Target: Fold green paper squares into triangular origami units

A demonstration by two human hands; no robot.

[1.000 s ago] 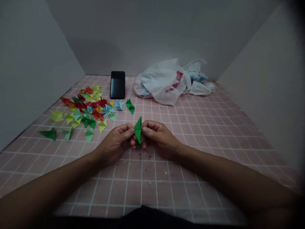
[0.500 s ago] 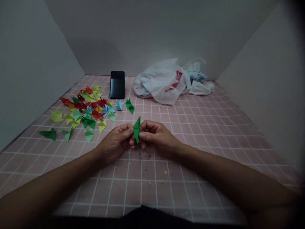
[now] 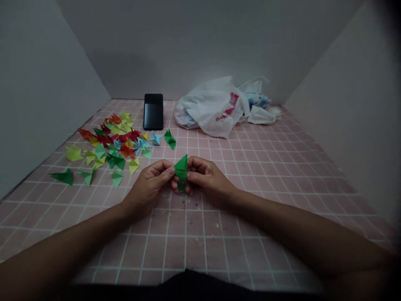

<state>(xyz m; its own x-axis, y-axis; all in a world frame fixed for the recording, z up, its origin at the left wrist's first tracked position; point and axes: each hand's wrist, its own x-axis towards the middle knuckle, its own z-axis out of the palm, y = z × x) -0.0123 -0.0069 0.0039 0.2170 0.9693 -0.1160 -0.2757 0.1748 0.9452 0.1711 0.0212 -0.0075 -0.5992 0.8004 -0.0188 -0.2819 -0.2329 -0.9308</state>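
Observation:
A small folded green paper piece (image 3: 181,168) stands upright between my two hands, just above the pink tiled surface (image 3: 250,175). My left hand (image 3: 149,184) pinches its left side with thumb and fingers closed. My right hand (image 3: 207,177) pinches its right side, fingers curled round it. The lower end of the paper is hidden behind my fingers.
A scattered pile of folded paper pieces (image 3: 112,144) in red, orange, yellow, green and blue lies at the left. A black phone (image 3: 153,111) lies at the back. A crumpled white plastic bag (image 3: 216,108) sits at the back right. Grey walls close in on three sides.
The green paper has been pressed wider and shorter between my fingers, and both hands have shifted very slightly. The rest stays where it was.

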